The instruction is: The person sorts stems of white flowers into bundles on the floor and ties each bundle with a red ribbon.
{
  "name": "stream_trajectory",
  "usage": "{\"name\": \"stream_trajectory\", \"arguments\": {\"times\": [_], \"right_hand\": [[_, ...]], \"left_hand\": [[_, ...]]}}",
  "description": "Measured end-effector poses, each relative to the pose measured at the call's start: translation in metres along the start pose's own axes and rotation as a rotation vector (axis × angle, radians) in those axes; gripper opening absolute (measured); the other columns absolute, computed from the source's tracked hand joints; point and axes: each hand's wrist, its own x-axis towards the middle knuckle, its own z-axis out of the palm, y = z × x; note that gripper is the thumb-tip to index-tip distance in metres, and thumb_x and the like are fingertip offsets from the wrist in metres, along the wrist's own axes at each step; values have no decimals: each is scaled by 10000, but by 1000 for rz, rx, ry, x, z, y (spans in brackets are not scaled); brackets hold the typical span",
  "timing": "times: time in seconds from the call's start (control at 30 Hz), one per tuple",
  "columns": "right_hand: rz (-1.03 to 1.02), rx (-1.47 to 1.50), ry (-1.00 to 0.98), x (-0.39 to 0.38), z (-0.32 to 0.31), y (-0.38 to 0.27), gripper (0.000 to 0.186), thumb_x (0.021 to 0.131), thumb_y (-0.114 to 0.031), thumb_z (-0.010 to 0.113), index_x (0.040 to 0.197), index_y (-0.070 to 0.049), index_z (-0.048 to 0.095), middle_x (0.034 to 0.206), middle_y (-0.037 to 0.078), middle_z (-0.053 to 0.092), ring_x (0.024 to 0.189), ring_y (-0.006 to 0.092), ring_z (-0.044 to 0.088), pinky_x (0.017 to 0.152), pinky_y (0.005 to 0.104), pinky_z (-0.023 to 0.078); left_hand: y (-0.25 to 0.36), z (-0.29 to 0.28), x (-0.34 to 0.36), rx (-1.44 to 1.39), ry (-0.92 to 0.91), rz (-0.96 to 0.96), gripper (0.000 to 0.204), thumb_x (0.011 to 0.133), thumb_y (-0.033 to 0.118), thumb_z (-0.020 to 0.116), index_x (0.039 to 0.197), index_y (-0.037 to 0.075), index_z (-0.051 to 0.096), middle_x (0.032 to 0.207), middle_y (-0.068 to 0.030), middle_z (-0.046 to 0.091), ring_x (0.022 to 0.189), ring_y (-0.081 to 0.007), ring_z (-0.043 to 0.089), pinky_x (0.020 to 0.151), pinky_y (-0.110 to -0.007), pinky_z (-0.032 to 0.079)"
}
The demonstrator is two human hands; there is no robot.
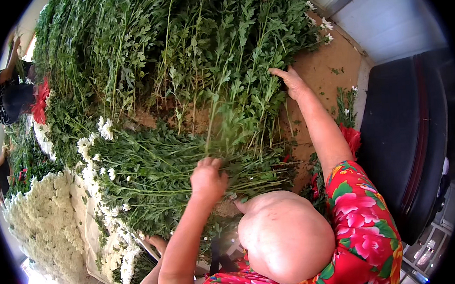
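My left hand [209, 178] is closed around the lower end of a long leafy flower stem [218, 123], which stands up from the fist and is smeared by motion. Beneath it lies a layer of leafy stems with white chrysanthemum heads [105, 129] pointing left. My right hand [289, 81] reaches to the right edge of a big heap of green chrysanthemum stems [197, 46]. Its thumb side is stretched out against the leaves; part of the fingers is hidden among them. I see no stem gripped there.
A large mass of cream-white blooms [47, 228] is at the lower left. At far left a person [17, 99] is near a red flower [41, 100]. A black padded seat-like object [409, 132] stands right of the brown board [326, 67]. Red petals [352, 139] lie by my right arm.
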Motion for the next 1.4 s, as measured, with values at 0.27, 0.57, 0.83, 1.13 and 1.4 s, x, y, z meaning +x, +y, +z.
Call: {"name": "stream_trajectory", "arguments": {"times": [0.27, 0.57, 0.83, 1.13, 1.4], "right_hand": [[99, 197, 149, 26, -18, 25, 1246, 732, -543, 908, 1601, -10, 191, 1669, 189, 251, 1525, 299, 248, 1246, 424, 206], [57, 383, 7, -9, 14, -2, 941, 771, -495, 902, 1494, -55, 492, 1526, 121, 510, 1403, 275, 448, 1179, 445, 346], [-15, 299, -27, -22, 28, -33, 817, 767, -410, 921, 1360, 44, 591, 1271, 148, 671, 1093, 248, 654, 943, 388, 535], [77, 3, -1, -30, 26, -59, 281, 788, -178, 845, 996, 2, 786, 983, 113, 759, 894, 210, 690, 851, 367, 548], [26, -269, 40, -32, -51, -62, 522, 715, -402, 863, 1039, 2, 790, 1275, 215, 655, 1182, 298, 594, 1039, 422, 431]], "left_hand": [[49, -89, 163, -436, 505, 395, 454, 919, 149, 702, 1320, 22, 530, 1225, -210, 630, 1123, -366, 654, 957, -437, 533], [69, -62, 273, 0, 9, 3, 1160, 769, 738, 756, 1457, -116, 378, 1348, -312, 580, 1265, -417, 584, 1059, -457, 500], [125, -21, 228, 3, -130, 130, 799, 833, 406, 705, 1376, -87, 389, 1213, -259, 635, 1092, -379, 688, 935, -479, 565], [114, -3, 192, -325, -33, 228, 834, 881, 380, 716, 1520, -9, 346, 1368, -287, 561, 1231, -425, 606, 1019, -487, 521], [44, -15, 194, -548, 178, 23, 538, 965, 367, 691, 1333, -12, 593, 1244, -226, 676, 1073, -327, 690, 917, -417, 550]]}}
